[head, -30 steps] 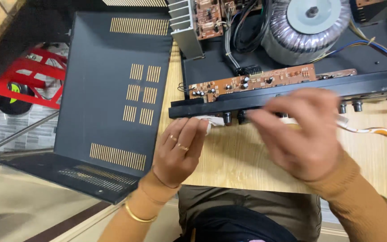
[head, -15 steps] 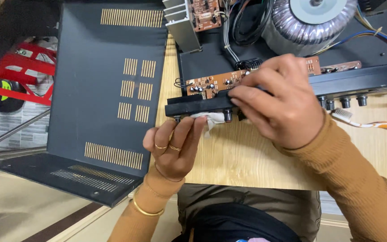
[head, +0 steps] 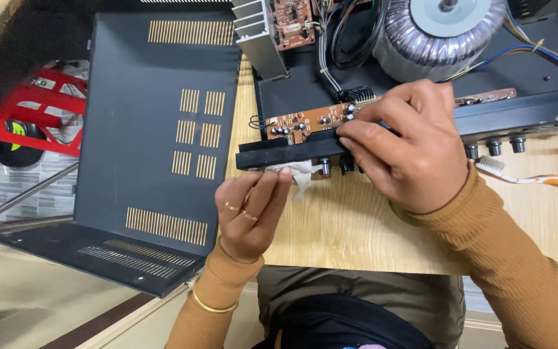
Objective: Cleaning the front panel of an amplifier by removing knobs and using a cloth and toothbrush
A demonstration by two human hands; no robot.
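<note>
An opened black amplifier chassis (head: 524,116) lies on a wooden table (head: 356,226). Its back panel faces me, with a brown circuit board (head: 305,121) behind it and several jacks along its face. My left hand (head: 250,210) presses a small white cloth (head: 295,173) against the left end of the panel, fingers closed on the cloth. My right hand (head: 408,145) grips the top edge of the panel near its middle, fingers curled over it.
A large toroidal transformer (head: 440,32) and a finned heat sink (head: 259,32) sit inside the chassis. The removed black vented cover (head: 156,142) lies to the left, overhanging the table. A white and orange toothbrush (head: 531,178) lies at right. A red stool (head: 27,110) stands on the floor.
My right hand has slid left along the panel's edge. My left hand has stayed at the panel's left end with the cloth. The view has shifted slightly.
</note>
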